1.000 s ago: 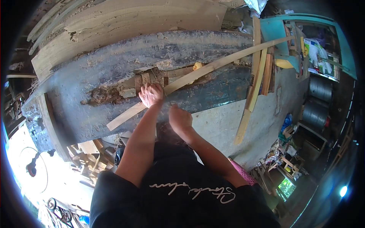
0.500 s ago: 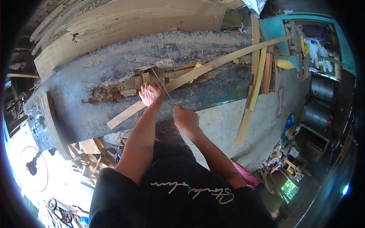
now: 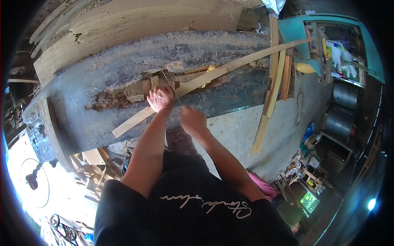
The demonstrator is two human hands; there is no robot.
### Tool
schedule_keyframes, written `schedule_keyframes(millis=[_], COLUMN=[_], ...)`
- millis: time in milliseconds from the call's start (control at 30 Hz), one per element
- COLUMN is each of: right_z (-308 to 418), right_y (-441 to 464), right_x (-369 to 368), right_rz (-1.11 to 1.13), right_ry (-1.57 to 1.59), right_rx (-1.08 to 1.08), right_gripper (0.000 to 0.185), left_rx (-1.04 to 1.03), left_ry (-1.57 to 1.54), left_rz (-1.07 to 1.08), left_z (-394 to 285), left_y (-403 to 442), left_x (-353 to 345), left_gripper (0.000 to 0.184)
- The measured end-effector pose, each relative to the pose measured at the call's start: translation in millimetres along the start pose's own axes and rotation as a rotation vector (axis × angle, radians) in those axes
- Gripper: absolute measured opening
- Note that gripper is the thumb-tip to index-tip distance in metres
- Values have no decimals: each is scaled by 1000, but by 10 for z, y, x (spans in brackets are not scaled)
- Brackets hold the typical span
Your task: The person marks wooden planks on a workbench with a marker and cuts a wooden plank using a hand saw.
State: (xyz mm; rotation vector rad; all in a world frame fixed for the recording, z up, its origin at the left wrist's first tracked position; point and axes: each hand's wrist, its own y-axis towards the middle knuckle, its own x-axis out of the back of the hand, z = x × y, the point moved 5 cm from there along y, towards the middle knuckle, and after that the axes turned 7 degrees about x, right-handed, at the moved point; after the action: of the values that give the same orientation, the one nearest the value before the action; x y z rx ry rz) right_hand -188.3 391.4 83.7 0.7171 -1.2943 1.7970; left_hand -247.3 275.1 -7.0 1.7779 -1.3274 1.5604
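A long pale wooden strip (image 3: 246,60) lies diagonally across a dark, worn slab (image 3: 135,53) with a rough hollow in its middle. My left hand (image 3: 161,99) is closed around the strip and presses it against the slab. Just to its right, my right hand (image 3: 193,121) is a fist around the near end of a thin saw-like blade (image 3: 177,96); its handle is hidden in the fist. The blade slants across the strip beside my left fingers, its far end over the hollow.
Wide planks (image 3: 143,20) lie beyond the slab. Upright wood strips (image 3: 276,88) lean at its right end. Wood offcuts (image 3: 96,164) are heaped at lower left. A teal frame (image 3: 295,37) and metal drums (image 3: 344,108) stand at right.
My right hand moved away from the slab, exposing more blade, then moved back toward it. My left hand keeps its hold on the strip. The view has shifted slightly.
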Motion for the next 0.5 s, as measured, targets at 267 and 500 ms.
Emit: schedule_keyframes(millis=[267,500], right_z=[30,3], right_y=[19,225], right_x=[68,-25], right_rz=[-11,6], right_ry=[-17,9], right_rx=[-59,-12], right_gripper=[21,25], left_rx=[12,12], left_ry=[-11,-2], left_rz=[-1,-13], left_z=[30,13], left_y=[44,40], left_x=[-34,1], left_gripper=[35,34])
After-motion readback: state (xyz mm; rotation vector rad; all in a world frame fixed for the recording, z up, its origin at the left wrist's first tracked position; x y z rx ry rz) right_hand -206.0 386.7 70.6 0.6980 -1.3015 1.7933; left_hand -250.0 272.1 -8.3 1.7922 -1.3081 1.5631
